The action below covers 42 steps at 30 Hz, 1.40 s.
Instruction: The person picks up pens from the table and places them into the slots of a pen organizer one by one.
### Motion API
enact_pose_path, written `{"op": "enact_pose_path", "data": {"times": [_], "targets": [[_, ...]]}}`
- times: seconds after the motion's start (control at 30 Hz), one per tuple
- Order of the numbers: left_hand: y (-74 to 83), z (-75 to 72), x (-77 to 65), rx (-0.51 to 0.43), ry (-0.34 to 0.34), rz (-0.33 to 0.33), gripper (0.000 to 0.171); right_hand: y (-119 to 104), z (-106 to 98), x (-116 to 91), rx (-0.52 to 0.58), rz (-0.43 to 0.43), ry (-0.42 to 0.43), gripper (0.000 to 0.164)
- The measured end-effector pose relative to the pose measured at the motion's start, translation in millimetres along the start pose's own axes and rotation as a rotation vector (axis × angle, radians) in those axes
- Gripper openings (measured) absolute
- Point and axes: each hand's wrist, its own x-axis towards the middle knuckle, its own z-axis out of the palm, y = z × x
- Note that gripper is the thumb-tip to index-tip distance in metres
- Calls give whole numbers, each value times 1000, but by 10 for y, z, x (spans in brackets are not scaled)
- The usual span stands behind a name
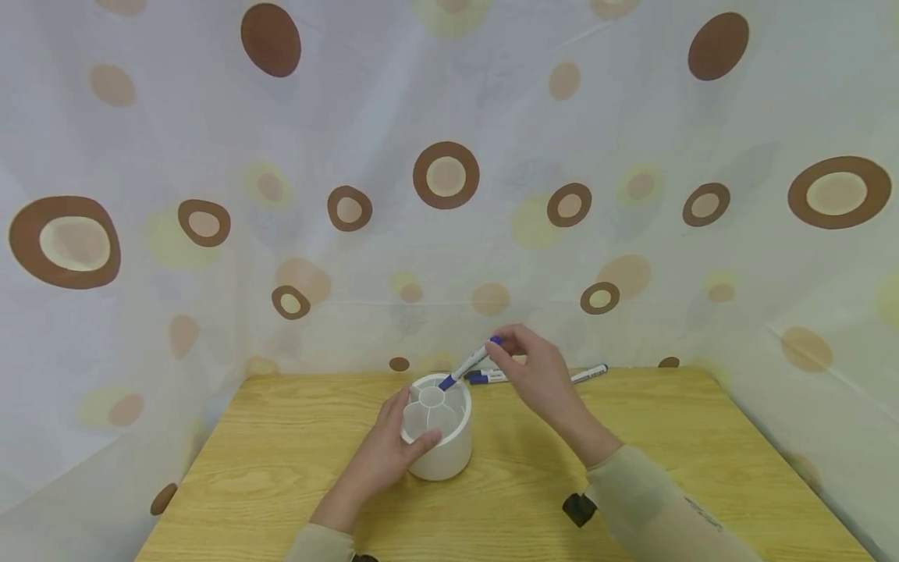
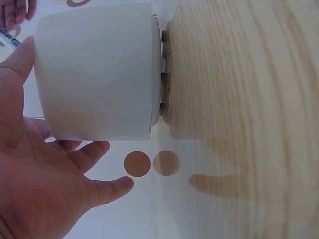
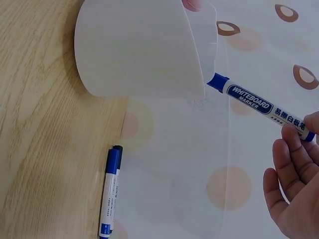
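Observation:
A round white pen organizer point(image 1: 445, 459), divided into compartments around a central ring, stands on the table. My left hand point(image 1: 379, 457) holds it from the left, thumb over the near rim and fingers around the far side. Between the thumb and fingers of my right hand point(image 1: 544, 378) is a whiteboard marker point(image 3: 251, 101), pinched near its end. The marker slants down, its blue cap at the organizer's opening in the head view. The left wrist view shows the organizer's smooth outer wall point(image 2: 97, 74) and the left palm beside it.
Along the table's back edge lie a blue-capped marker point(image 3: 108, 191) with a dark-capped one point(image 3: 118, 154) right beside it. Another marker point(image 1: 590, 373) lies further right, partly behind the right hand. A spotted curtain point(image 1: 449, 257) hangs behind the wooden table point(image 1: 302, 437).

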Motion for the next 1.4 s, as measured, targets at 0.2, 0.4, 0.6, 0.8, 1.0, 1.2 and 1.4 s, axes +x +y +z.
{"op": "enact_pose_path", "data": {"times": [0.2, 0.4, 0.6, 0.8, 1.0, 1.2, 1.4], "targets": [[-12, 4, 0, -9, -1, 1, 102, 21, 106, 33, -11, -6, -11, 25], [-19, 10, 1, -7, -3, 5, 102, 36, 198, 59, -21, 3, -24, 25], [-21, 15, -5, -19, -11, 8, 102, 53, 267, 60, -45, 6, -36, 23], [-32, 23, -4, -26, -6, 5, 102, 88, 282, 48, -42, -9, -50, 29], [-39, 21, 5, -20, -2, -2, 102, 209, 254, 68, -41, 8, -58, 33], [-44, 11, 11, -7, -4, 4, 101, 422, 219, 91, -92, 34, -70, 36], [-41, 0, 14, -6, -7, 12, 101, 678, 174, 112, -161, 30, -52, 37]]}}
